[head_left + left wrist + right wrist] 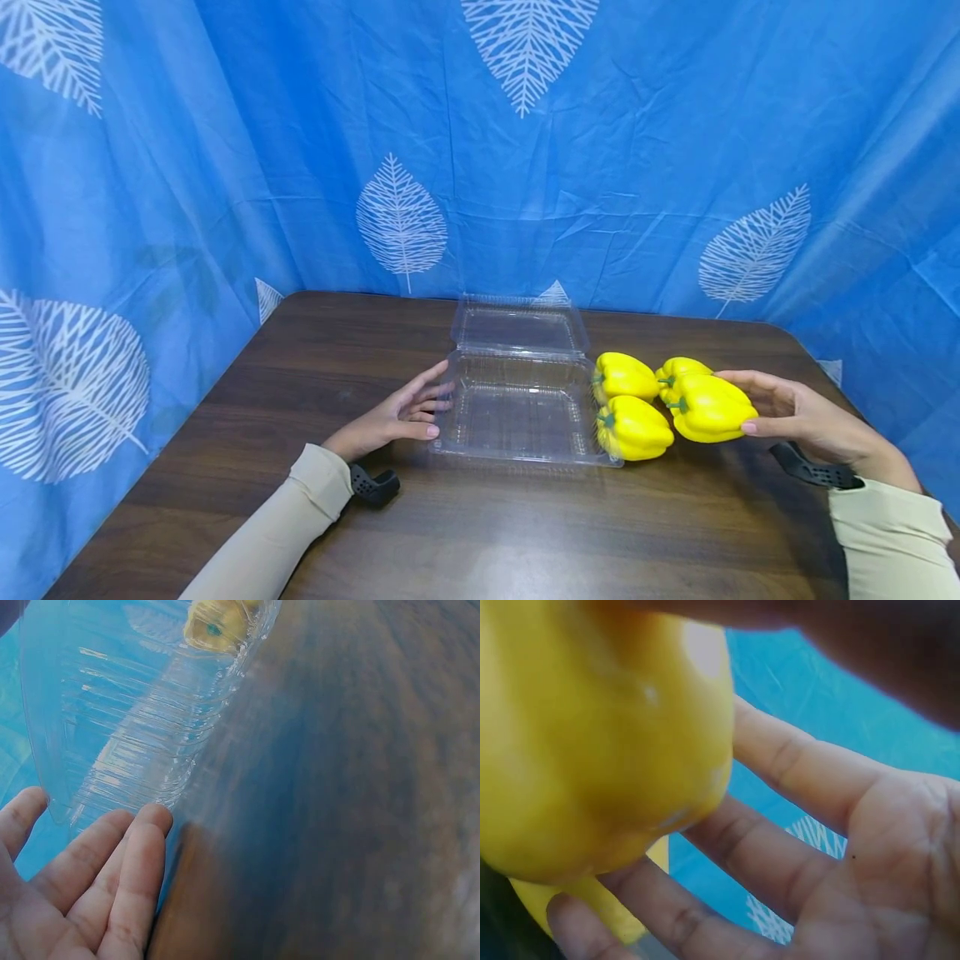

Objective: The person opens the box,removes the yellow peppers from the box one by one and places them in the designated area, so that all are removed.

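Note:
A clear plastic clamshell container (517,412) lies on the table with its lid (521,325) folded back toward the curtain. Against its left side rests my left hand (397,414), the fingers fairly straight; in the left wrist view their tips (154,817) meet the ribbed wall. My right hand (806,421) holds a yellow bell pepper (708,408) between thumb and fingers, just right of the container. In the right wrist view that pepper (607,742) fills the left side, with fingers behind and under it. Three more yellow peppers sit close by: front (636,429), middle (626,377) and back (684,367).
The brown wooden table (480,533) runs forward to a blue curtain (637,167) with white leaf prints, which hangs behind and at both sides. Two peppers stand right beside the container's right wall. Each wrist wears a black band (813,468).

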A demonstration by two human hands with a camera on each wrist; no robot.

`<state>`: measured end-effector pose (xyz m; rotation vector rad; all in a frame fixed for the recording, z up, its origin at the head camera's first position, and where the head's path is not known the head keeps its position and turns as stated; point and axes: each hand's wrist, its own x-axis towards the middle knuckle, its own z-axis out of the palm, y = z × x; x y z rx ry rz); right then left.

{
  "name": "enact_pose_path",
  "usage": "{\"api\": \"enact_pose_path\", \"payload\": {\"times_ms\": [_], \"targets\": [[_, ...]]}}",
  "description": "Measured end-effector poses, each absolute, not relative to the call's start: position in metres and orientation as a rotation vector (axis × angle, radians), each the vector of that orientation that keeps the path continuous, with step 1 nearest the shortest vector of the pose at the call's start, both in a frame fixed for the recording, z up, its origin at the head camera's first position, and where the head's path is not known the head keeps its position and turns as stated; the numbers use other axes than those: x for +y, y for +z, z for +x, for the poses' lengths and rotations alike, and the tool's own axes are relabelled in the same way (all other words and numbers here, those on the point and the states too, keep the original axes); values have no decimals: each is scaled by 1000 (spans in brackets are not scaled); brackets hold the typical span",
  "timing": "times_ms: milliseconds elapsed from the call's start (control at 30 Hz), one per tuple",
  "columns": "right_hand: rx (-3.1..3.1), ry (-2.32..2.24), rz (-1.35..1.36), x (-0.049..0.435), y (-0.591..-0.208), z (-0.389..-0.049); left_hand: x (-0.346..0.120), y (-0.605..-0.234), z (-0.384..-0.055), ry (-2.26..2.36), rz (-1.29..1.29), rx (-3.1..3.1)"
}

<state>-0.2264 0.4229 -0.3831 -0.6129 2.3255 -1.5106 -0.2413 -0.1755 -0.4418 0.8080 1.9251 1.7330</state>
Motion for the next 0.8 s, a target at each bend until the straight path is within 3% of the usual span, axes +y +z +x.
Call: {"api": "enact_pose_path", "payload": {"times_ms": [800], "targets": [[2283, -1426, -564, 438, -401, -234, -177, -444, -242, 1717, 815, 1942]]}}
